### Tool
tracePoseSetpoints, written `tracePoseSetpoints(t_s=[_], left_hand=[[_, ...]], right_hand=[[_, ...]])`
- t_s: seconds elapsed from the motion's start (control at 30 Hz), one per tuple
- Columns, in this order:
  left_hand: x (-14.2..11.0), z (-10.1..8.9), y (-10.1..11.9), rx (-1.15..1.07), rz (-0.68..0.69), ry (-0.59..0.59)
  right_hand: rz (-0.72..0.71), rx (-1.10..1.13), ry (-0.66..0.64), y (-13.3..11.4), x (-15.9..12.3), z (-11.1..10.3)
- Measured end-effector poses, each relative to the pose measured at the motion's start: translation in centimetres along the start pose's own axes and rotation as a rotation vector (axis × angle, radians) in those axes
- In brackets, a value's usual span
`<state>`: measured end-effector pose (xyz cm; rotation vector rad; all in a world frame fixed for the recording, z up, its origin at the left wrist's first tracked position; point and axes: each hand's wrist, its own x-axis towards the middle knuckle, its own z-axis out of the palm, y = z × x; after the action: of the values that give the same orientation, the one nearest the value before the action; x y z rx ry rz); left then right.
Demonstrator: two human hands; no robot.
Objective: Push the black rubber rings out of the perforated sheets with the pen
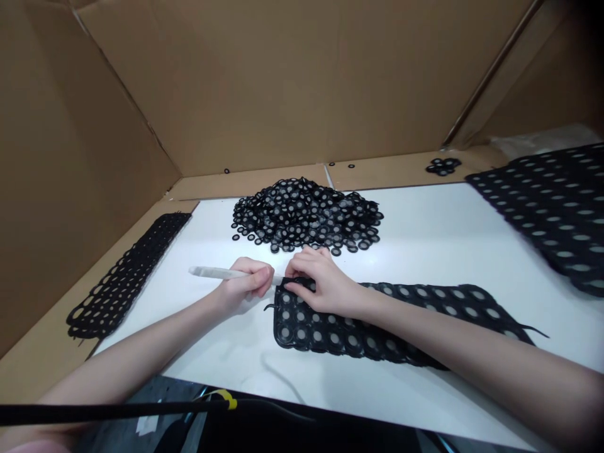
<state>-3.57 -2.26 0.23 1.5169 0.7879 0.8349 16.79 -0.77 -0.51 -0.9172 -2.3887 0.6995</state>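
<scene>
My left hand (pixel 248 283) is closed around a slim white pen-like tool (pixel 214 272), whose tip points right to the corner of a black panel. That black panel (pixel 325 336) lies flat on the white board and has rows of rings with pale round centres. At its upper left corner, my right hand (pixel 325 280) pinches the edge between thumb and fingers, beside the tool's tip. My right forearm crosses over the panel and hides part of it. Just beyond both hands is a heap of loose black rings with pale centres (pixel 306 214).
To the left lies a black openwork strip (pixel 136 270). A larger black panel with pale discs (pixel 561 214) covers the far right. Several loose rings (pixel 442 166) sit by the back cardboard wall (pixel 302 82). A black cable (pixel 117 411) runs across the near left.
</scene>
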Motion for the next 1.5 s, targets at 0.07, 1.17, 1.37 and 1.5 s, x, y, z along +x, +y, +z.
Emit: tracePoseSetpoints(t_s=[0.07,1.17,1.37,1.5], left_hand=[[-0.07,0.06,0.03,0.03,-0.015,-0.001],[-0.14,-0.03,-0.07,0.012,-0.055,0.018],[-0.28,-0.08,-0.24,-0.022,-0.057,0.026],[-0.28,-0.02,-0.32,-0.029,-0.054,0.036]], right_hand=[[-0.014,-0.003,-0.006,0.09,0.03,0.03],[0.022,-0.032,-0.024,-0.18,-0.14,-0.21],[0.033,-0.025,-0.021,-0.15,-0.14,-0.17],[0.03,-0.014,-0.016,-0.17,-0.11,-0.19]])
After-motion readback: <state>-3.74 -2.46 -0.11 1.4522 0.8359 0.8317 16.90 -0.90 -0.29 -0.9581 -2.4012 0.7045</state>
